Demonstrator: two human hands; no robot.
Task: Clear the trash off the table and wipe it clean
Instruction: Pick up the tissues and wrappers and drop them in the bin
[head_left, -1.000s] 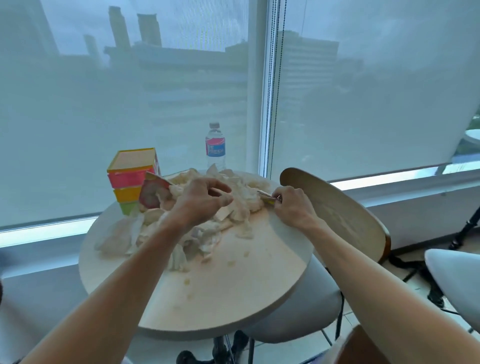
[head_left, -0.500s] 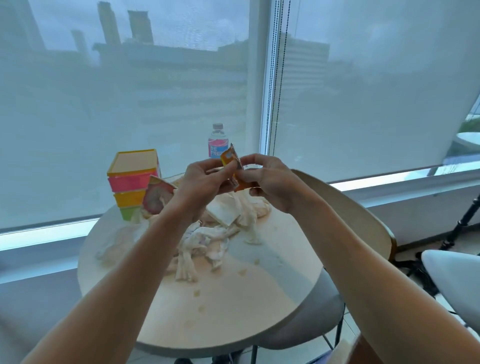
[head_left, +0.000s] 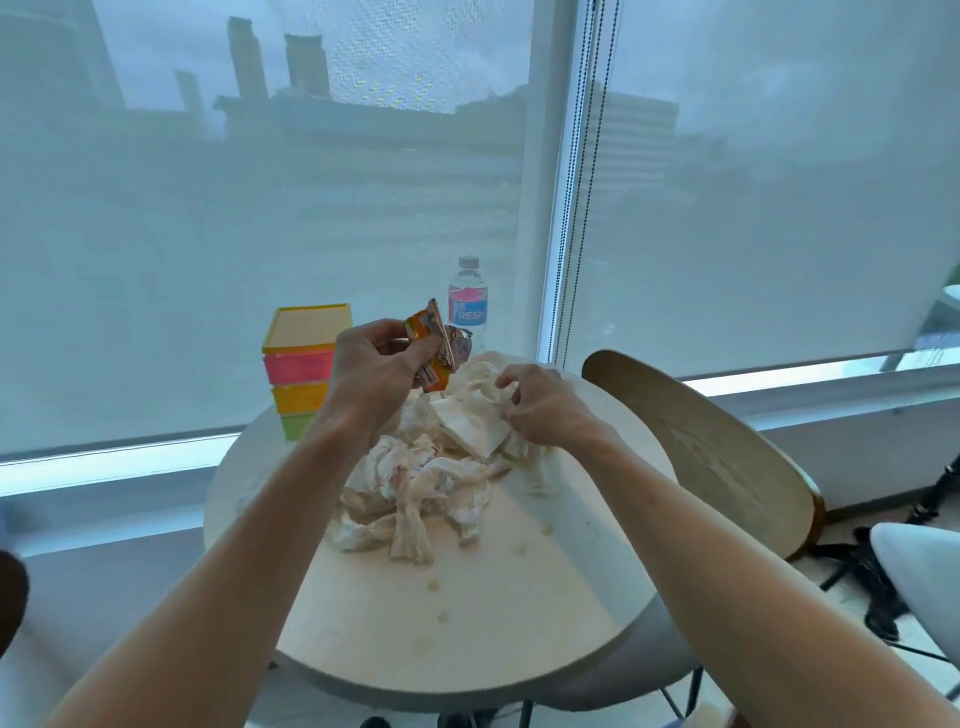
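- Left hand (head_left: 376, 375): fingers clenched round crumpled orange snack wrappers (head_left: 435, 347), held above the table (head_left: 467, 623)
- Right hand (head_left: 540, 410): fingertips pinching the used napkins (head_left: 431, 483) heaped just below them
- Advice: gather the whole wad under the right fingers before lifting, so the crumbs (head_left: 434, 584) nearer the wrists stay for wiping

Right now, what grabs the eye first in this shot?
The heap of crumpled tissues in the middle of the round table, with crumbs scattered on the near side. Above it, the left hand holds up orange snack wrappers, while the right hand grips tissue at the heap's far right. Behind the hands, a bright stack of coloured boxes stands at the table's far left and a water bottle by the window.
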